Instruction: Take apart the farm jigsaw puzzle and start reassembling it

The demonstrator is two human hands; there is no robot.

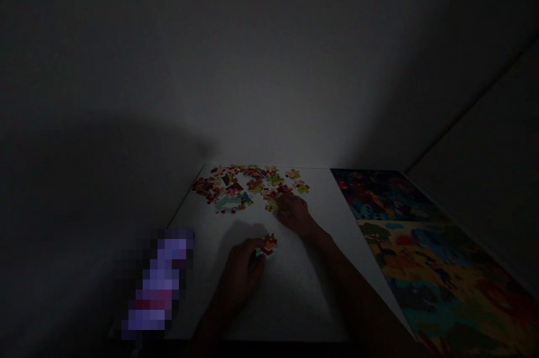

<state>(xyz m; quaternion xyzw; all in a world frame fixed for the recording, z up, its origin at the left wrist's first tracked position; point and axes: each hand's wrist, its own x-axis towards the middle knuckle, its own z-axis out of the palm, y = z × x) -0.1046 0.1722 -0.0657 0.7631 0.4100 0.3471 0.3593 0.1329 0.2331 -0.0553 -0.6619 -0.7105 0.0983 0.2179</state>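
Observation:
My left hand [242, 265] is closed, thumb and fingers pinching an orange, red and pale-green jigsaw piece [268, 247] just above the white tabletop. It may be more than one piece joined; the dim light hides this. My right hand [293, 212] reaches to the near edge of a spread of loose jigsaw pieces [255, 184]. Its fingers are curled down on a yellow-green jigsaw piece [273, 205], and the fingertips are partly hidden. Among the loose pieces, a larger pale-green piece [228, 204] lies at the near left.
Two colourful pictures lie along the right: a dark blue one [383, 192] at the back and a yellow animal scene [438, 274] nearer me. A blurred-out purple object [160, 279] stands at the left edge of the white table [295, 302]. A wall [269, 77] rises behind.

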